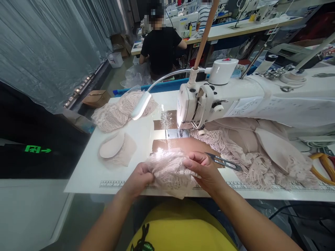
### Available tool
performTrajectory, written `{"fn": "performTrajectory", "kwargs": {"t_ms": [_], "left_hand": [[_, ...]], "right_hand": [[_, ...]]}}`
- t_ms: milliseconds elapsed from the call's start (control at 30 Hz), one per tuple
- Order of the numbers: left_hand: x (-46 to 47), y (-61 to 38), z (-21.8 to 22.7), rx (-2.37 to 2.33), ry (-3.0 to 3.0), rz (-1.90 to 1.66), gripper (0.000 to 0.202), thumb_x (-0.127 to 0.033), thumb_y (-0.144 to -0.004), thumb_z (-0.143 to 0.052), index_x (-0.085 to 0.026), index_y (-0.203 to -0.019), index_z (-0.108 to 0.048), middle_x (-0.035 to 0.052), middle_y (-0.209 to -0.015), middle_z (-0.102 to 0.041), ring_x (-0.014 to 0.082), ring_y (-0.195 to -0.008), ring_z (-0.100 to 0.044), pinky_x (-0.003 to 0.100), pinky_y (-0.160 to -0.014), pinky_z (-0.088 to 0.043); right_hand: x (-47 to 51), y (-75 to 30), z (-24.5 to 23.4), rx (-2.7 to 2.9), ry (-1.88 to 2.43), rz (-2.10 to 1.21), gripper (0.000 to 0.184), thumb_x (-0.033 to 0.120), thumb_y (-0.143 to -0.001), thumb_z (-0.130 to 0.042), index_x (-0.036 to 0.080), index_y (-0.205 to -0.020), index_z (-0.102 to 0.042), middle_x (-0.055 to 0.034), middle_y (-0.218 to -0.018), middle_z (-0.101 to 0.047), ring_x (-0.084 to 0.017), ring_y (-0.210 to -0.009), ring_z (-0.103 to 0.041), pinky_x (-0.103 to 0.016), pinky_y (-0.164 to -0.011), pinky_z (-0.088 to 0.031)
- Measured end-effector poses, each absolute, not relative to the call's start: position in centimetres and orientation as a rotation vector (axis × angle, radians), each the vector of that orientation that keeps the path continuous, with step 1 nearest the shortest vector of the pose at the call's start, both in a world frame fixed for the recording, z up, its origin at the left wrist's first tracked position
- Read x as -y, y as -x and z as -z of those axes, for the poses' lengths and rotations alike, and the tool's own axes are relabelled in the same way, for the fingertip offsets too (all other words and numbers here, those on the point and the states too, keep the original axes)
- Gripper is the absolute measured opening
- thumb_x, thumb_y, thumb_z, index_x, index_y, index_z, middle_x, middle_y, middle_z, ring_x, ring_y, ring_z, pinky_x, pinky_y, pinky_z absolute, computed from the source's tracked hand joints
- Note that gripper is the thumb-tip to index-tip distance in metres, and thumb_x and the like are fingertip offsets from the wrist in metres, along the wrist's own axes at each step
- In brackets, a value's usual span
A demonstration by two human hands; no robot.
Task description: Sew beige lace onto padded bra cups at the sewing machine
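Note:
Between my two hands hangs a pale pink lace piece (171, 170), held just in front of the sewing machine (188, 104) at the table's near edge. My left hand (141, 177) pinches its left side with closed fingers. On the other side, my right hand (201, 169) grips the lace between thumb and fingers. Thread snips (226, 162) lie beside my right hand, partly hidden behind it. A beige bra cup (112, 145) with thin fabric rests on the left of the table.
A pile of lace (123, 111) sits at the back left under a lamp (141, 106). More lace and cups (261, 150) are heaped right of the needle. Yellow-handled scissors (323, 167) lie far right. A person (162, 48) in black sits ahead at another machine.

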State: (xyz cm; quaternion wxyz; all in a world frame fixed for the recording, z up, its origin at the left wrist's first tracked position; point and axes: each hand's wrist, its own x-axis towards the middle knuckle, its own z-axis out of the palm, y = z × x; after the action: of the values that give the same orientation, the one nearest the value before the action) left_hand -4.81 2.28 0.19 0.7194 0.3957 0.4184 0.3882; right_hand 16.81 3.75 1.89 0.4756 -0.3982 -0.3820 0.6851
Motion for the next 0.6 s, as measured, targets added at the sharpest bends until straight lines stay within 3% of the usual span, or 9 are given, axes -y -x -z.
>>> {"fn": "performTrajectory", "kwargs": {"t_ms": [100, 167, 300, 467, 533, 600], "left_hand": [[-2.3, 5.7, -0.2, -0.878, -0.683, -0.912, 0.009, -0.011, -0.061, -0.061, -0.012, -0.066, -0.069, 0.002, -0.063, -0.066, 0.0131, -0.06, -0.058, 0.023, -0.061, -0.047], [-1.7, 5.4, -0.3, -0.776, -0.497, -0.971, 0.019, -0.02, -0.064, -0.062, -0.013, -0.08, -0.071, 0.0034, -0.074, -0.069, 0.0158, -0.069, -0.062, 0.025, -0.068, -0.049], [-0.2, 2.8, -1.0, -0.637, -0.366, -0.973, 0.054, -0.049, -0.07, -0.063, -0.012, -0.109, -0.065, 0.0118, -0.106, -0.068, 0.0293, -0.102, -0.061, 0.039, -0.087, -0.049], [0.6, 0.2, -1.2, -0.824, -0.442, -1.032, 0.053, -0.008, -0.059, -0.066, -0.015, -0.111, -0.065, 0.0081, -0.105, -0.07, 0.0285, -0.103, -0.062, 0.038, -0.09, -0.048], [0.8, 0.6, -0.7, -0.841, -0.496, -1.005, 0.048, -0.004, -0.059, -0.064, -0.016, -0.105, -0.067, 0.0066, -0.098, -0.071, 0.0259, -0.095, -0.064, 0.036, -0.084, -0.05], [1.2, 1.8, 0.0, -0.811, -0.581, -0.912, 0.028, -0.008, -0.065, -0.066, -0.015, -0.092, -0.07, 0.0056, -0.083, -0.071, 0.0206, -0.079, -0.065, 0.032, -0.074, -0.051]], "right_hand": [[-3.3, -16.8, -2.3, 0.8, 0.979, -1.661, 0.034, 0.046, -0.057, -0.081, 0.02, -0.055, -0.059, 0.0032, -0.053, -0.047, -0.01, -0.051, -0.039, -0.025, -0.048, -0.035], [-3.1, -16.7, -2.1, 0.776, 0.963, -1.641, 0.033, 0.047, -0.057, -0.081, 0.021, -0.055, -0.06, 0.0031, -0.053, -0.048, -0.011, -0.052, -0.041, -0.025, -0.049, -0.036], [-3.0, -16.0, -1.4, 1.013, 1.003, -1.479, 0.033, 0.041, -0.067, -0.077, 0.019, -0.051, -0.058, 0.0039, -0.052, -0.041, -0.01, -0.054, -0.036, -0.026, -0.051, -0.033], [-3.2, -15.5, -1.3, 0.987, 1.05, -1.513, 0.037, 0.041, -0.067, -0.077, 0.018, -0.051, -0.054, 0.0049, -0.051, -0.038, -0.008, -0.052, -0.033, -0.024, -0.049, -0.029], [-3.5, -15.9, -1.5, 0.775, 1.025, -1.539, 0.038, 0.044, -0.063, -0.08, 0.018, -0.052, -0.054, 0.0054, -0.05, -0.04, -0.007, -0.049, -0.034, -0.023, -0.046, -0.029], [-3.8, -16.4, -1.8, 0.661, 1.02, -1.524, 0.04, 0.042, -0.058, -0.083, 0.019, -0.052, -0.051, 0.0058, -0.049, -0.042, -0.007, -0.047, -0.034, -0.022, -0.044, -0.031]]}}
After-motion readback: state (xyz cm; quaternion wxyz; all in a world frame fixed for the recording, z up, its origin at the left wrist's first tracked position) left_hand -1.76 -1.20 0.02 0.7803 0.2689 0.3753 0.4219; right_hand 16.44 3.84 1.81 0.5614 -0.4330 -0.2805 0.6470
